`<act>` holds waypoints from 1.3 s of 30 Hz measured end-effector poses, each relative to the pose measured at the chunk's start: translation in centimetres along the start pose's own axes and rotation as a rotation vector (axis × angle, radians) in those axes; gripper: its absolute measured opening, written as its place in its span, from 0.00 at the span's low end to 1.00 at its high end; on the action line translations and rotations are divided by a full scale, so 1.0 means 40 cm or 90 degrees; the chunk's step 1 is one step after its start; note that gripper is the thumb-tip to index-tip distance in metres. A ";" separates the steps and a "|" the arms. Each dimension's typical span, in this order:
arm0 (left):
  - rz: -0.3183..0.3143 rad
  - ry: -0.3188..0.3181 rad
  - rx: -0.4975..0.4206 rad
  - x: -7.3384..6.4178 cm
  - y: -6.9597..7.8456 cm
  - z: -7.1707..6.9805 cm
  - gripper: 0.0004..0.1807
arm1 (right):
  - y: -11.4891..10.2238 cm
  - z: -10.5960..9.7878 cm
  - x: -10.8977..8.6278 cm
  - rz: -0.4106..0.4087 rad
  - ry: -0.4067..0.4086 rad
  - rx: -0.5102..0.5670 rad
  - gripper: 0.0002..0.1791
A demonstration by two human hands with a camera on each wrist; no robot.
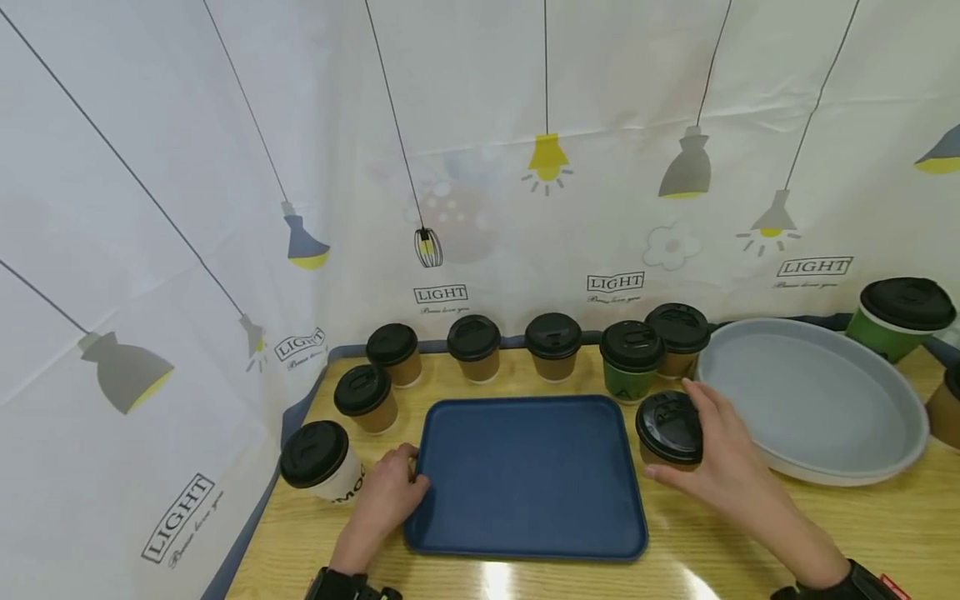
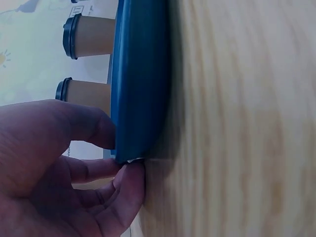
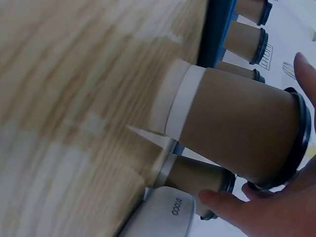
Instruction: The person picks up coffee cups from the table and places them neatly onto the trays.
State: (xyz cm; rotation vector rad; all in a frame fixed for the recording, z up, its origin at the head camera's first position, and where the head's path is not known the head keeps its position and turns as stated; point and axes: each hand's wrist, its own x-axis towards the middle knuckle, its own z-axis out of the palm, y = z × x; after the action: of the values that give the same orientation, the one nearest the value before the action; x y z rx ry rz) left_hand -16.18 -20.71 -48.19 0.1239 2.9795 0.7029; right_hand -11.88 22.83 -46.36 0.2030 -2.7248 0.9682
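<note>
My left hand (image 1: 386, 487) pinches the left edge of a blue rectangular tray (image 1: 525, 479), thumb at the rim and fingertips beneath it in the left wrist view. Right of the tray stands an upright brown coffee cup (image 3: 237, 118) with a black lid (image 1: 670, 427). My right hand (image 1: 720, 450) reaches around this cup from the right, thumb on the near side and fingers on the far side. In the right wrist view a gap shows between the thumb (image 3: 305, 74) and the lid; some finger contact is hidden. A green cup (image 1: 630, 367) stands just behind.
Several brown cups with black lids stand along the tray's back and left, including one brown cup (image 1: 553, 350). A white lettered cup (image 1: 322, 462) stands left of my left hand. Grey oval trays (image 1: 813, 400) and another green cup (image 1: 896, 321) are at the right, before a printed cloth (image 1: 487, 167).
</note>
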 end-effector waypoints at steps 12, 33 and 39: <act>-0.001 0.009 -0.002 -0.004 0.004 0.002 0.21 | 0.004 0.019 -0.003 0.009 0.021 0.002 0.59; 0.009 0.007 -0.010 -0.003 -0.004 0.003 0.22 | 0.005 0.004 0.008 0.029 0.018 -0.009 0.59; 0.006 -0.004 -0.019 -0.003 -0.008 0.000 0.22 | -0.060 -0.002 0.041 -0.014 0.037 0.008 0.59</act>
State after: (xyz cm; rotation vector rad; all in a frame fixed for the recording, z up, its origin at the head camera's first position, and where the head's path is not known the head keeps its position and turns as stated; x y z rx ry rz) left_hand -16.07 -20.99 -48.34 0.1378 2.9627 0.7456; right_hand -12.96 20.93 -44.40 0.2036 -2.6594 0.9696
